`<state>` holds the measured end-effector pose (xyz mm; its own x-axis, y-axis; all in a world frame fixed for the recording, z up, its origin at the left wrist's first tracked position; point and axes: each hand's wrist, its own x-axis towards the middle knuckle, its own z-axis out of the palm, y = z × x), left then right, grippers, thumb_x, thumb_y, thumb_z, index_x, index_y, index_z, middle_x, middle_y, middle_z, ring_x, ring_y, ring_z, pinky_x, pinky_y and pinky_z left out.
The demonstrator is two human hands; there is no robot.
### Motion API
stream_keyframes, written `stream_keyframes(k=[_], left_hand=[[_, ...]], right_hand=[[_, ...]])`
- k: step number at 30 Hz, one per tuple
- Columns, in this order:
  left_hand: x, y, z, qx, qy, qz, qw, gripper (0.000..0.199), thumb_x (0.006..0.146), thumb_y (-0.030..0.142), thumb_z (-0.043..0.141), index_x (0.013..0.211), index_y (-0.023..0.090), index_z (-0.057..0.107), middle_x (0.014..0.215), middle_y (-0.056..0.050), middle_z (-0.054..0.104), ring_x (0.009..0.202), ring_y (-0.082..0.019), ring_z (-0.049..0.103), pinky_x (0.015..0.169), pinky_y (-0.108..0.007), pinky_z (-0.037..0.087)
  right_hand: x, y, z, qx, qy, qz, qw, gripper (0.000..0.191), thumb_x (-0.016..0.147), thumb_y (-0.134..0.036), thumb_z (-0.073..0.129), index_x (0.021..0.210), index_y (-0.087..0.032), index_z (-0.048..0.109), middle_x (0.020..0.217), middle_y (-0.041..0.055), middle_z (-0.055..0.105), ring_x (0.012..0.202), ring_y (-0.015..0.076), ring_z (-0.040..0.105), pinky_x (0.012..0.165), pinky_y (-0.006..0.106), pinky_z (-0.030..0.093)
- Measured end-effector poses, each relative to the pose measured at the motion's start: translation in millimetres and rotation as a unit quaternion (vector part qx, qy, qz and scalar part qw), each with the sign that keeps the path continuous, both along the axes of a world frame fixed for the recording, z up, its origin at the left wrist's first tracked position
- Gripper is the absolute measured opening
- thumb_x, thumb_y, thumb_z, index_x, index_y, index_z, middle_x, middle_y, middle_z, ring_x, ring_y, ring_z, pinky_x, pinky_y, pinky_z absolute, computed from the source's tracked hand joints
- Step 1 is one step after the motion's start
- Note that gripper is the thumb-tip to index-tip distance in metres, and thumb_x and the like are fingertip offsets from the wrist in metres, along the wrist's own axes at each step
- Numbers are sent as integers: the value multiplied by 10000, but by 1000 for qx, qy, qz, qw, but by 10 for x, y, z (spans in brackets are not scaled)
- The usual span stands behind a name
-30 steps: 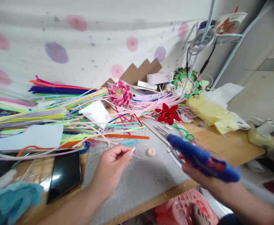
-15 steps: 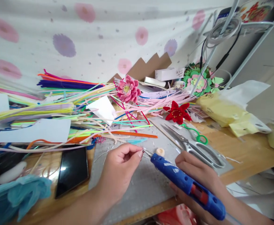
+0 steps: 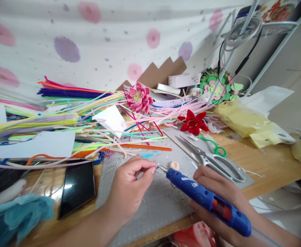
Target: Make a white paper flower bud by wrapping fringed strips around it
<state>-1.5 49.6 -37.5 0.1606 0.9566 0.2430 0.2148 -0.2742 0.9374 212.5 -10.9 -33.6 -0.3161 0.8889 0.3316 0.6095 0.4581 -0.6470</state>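
Note:
My right hand (image 3: 217, 192) is wrapped round a blue glue gun (image 3: 204, 197), its metal nozzle pointing left. Thumb and forefinger of my left hand (image 3: 133, 185) are pinched together right at the nozzle tip; whatever small thing sits between them is too small to make out. Both hands are above a grey cutting mat (image 3: 160, 202). Just behind the gun's nozzle lies a small cream-coloured ring (image 3: 174, 166). Silver scissors (image 3: 212, 159) rest on the mat beyond my right hand, with green-handled scissors (image 3: 217, 149) behind them.
Bundles of coloured pipe cleaners (image 3: 49, 120) cover the back left. A pink flower (image 3: 139, 97) and a red flower (image 3: 193, 122) stand behind the mat. A black phone (image 3: 77, 188) lies to the left, near blue tissue (image 3: 29, 209). Yellow packaging (image 3: 240, 115) is at right.
The view has shifted slightly, so the table's things appear a little further left. The glue gun's rear has moved slightly right; my left hand keeps its pinch at the nozzle.

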Motion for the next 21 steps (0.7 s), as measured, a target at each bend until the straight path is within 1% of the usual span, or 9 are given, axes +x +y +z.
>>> stream_keyframes(k=[4,11,17,21], left_hand=[[3,7,12,25,10,-4,1000,117,765,150,617,730,200,716,673,0,608,657,-138,573,616,-250,433],[-6,-4,-8,35,26,-12,999,122,784,156,606,750,203,714,693,-5,605,666,-144,568,617,-258,429],[-1,-1,3,46,33,-14,998,125,788,149,601,749,198,709,696,-5,606,665,-141,567,612,-254,428],[-2,14,-2,66,41,-17,997,132,791,140,596,757,192,713,682,-2,596,646,-133,563,594,-248,425]], right_hand=[[14,-2,13,-3,3,19,1000,86,747,-161,542,710,-224,496,740,12,495,620,150,513,534,282,429],[9,-11,62,-8,-5,16,1000,102,750,-158,548,699,-225,492,715,3,479,615,151,506,519,287,402],[26,-11,41,-10,-14,16,1000,124,726,-129,562,701,-223,484,723,-1,471,618,148,500,520,288,381],[27,-8,52,-3,-14,20,1000,141,713,-108,559,685,-217,474,714,-4,471,617,141,496,519,274,381]])
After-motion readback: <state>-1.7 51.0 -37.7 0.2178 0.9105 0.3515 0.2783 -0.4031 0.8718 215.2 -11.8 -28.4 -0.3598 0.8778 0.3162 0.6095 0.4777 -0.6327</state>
